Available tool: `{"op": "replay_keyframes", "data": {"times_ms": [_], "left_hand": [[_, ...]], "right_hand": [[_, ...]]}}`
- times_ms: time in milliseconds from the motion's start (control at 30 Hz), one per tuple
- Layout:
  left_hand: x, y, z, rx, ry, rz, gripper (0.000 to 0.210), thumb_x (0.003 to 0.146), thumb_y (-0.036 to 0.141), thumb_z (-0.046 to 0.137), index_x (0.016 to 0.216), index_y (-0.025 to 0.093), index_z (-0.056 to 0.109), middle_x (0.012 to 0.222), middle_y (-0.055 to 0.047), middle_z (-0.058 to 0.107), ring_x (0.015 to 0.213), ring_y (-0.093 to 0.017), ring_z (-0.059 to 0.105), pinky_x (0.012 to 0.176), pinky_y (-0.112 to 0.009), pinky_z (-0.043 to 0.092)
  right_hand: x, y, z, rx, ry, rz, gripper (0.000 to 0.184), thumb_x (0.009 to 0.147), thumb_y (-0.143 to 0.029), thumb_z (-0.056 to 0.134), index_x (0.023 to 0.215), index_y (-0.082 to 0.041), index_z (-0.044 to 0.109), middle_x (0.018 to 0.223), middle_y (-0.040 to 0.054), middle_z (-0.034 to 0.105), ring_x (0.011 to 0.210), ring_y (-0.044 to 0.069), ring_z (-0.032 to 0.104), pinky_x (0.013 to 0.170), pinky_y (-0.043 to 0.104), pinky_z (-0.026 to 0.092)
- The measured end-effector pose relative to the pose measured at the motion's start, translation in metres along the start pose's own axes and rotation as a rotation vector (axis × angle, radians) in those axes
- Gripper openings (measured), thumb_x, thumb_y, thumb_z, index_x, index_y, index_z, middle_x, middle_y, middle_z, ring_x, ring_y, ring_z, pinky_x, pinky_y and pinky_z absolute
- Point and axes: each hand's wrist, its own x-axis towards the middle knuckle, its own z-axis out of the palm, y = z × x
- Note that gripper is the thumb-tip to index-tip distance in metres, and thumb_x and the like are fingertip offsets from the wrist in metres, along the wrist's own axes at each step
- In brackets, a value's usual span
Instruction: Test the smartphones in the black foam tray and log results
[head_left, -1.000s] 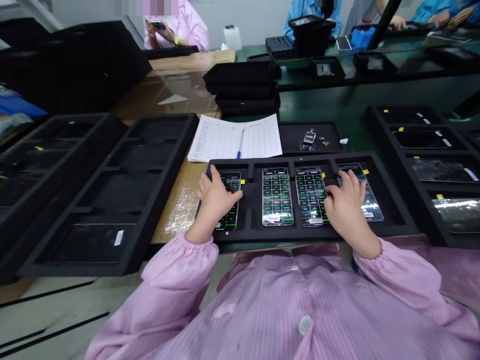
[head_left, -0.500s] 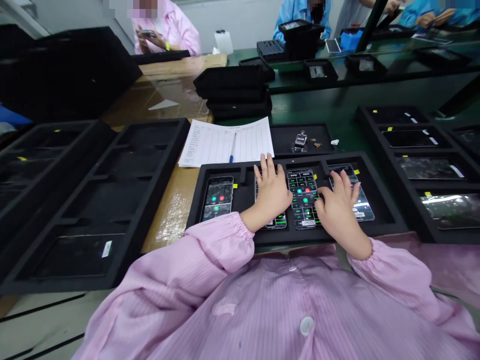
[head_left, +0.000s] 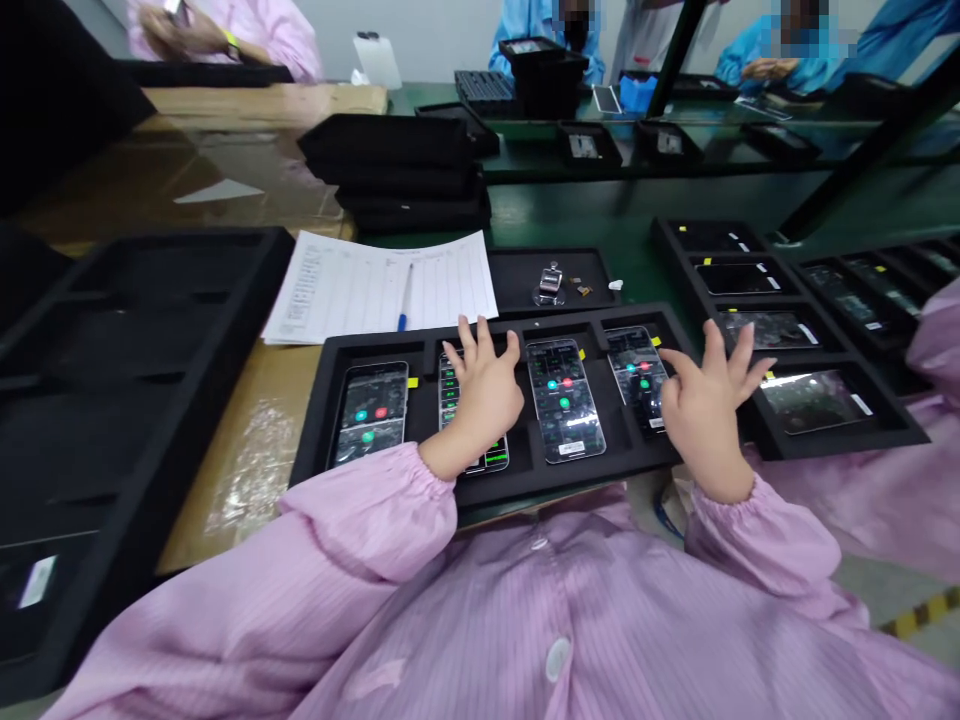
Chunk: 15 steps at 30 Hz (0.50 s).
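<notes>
Left hand (head_left: 487, 390) and right hand (head_left: 701, 412) spread wide, empty; the leftmost phone (head_left: 373, 385) and two rightmost phones (head_left: 570, 428) show round buttons (head_left: 564, 404); second phone (head_left: 449, 395), green-gridded, seems left.

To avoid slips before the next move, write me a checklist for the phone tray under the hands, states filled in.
1. Tray filled: ok, one phone in each of four compartments.
2. Third phone from the left uncovered: ok.
3. Second phone from the left uncovered: not ok, the left hand covers much of it.
4. Right hand off the rightmost phone: cannot tell, they meet in view.
5. Pen off the tray: ok, on the paper.
</notes>
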Motion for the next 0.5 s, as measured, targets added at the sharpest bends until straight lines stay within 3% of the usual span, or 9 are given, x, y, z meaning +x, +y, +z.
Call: {"op": "replay_keyframes", "data": {"times_ms": [133, 233, 333, 433, 500], "left_hand": [[-0.001, -0.001, -0.001, -0.005, -0.017, -0.011, 0.078, 0.069, -0.003, 0.050, 0.145, 0.015, 0.051, 0.168, -0.021, 0.018, 0.156, -0.043, -0.003, 0.121, -0.072, 0.004], [-0.001, 0.000, 0.001, 0.006, -0.011, -0.004, 0.080, 0.069, -0.003, 0.050, 0.146, 0.016, 0.050, 0.168, -0.021, 0.018, 0.156, -0.042, -0.004, 0.121, -0.072, 0.005], [0.001, 0.005, 0.002, 0.011, -0.035, -0.001, 0.079, 0.070, -0.003, 0.051, 0.147, 0.014, 0.048, 0.168, -0.023, 0.016, 0.156, -0.042, -0.005, 0.121, -0.071, 0.004], [-0.001, 0.005, -0.011, -0.019, -0.078, -0.042, 0.077, 0.071, -0.001, 0.052, 0.148, 0.011, 0.048, 0.168, -0.024, 0.015, 0.155, -0.043, -0.004, 0.121, -0.071, 0.004], [-0.009, -0.006, -0.030, -0.107, -0.080, -0.075, 0.073, 0.077, 0.007, 0.052, 0.150, 0.010, 0.044, 0.168, -0.023, 0.018, 0.156, -0.042, -0.001, 0.123, -0.068, 0.008]], "right_hand": [[0.002, 0.008, 0.004, -0.016, -0.130, -0.070, 0.036, 0.087, -0.013, 0.045, 0.107, -0.018, 0.074, 0.161, 0.0170, 0.034, 0.154, 0.049, 0.010, 0.111, 0.083, 0.011], [0.002, -0.011, 0.005, 0.020, -0.113, -0.073, 0.037, 0.086, -0.012, 0.045, 0.108, -0.019, 0.074, 0.162, 0.0156, 0.034, 0.154, 0.048, 0.011, 0.111, 0.083, 0.012], [0.001, -0.040, 0.005, 0.095, -0.176, -0.182, 0.038, 0.084, -0.011, 0.048, 0.108, -0.022, 0.075, 0.161, 0.0113, 0.037, 0.155, 0.045, 0.014, 0.115, 0.080, 0.013], [0.000, -0.065, 0.006, 0.142, -0.267, -0.264, 0.034, 0.084, -0.009, 0.049, 0.099, -0.021, 0.078, 0.156, 0.0118, 0.045, 0.154, 0.044, 0.019, 0.117, 0.078, 0.012], [-0.001, -0.079, 0.006, 0.160, -0.259, -0.256, 0.032, 0.084, -0.010, 0.049, 0.094, -0.019, 0.078, 0.154, 0.0133, 0.048, 0.153, 0.044, 0.021, 0.117, 0.078, 0.012]]}}
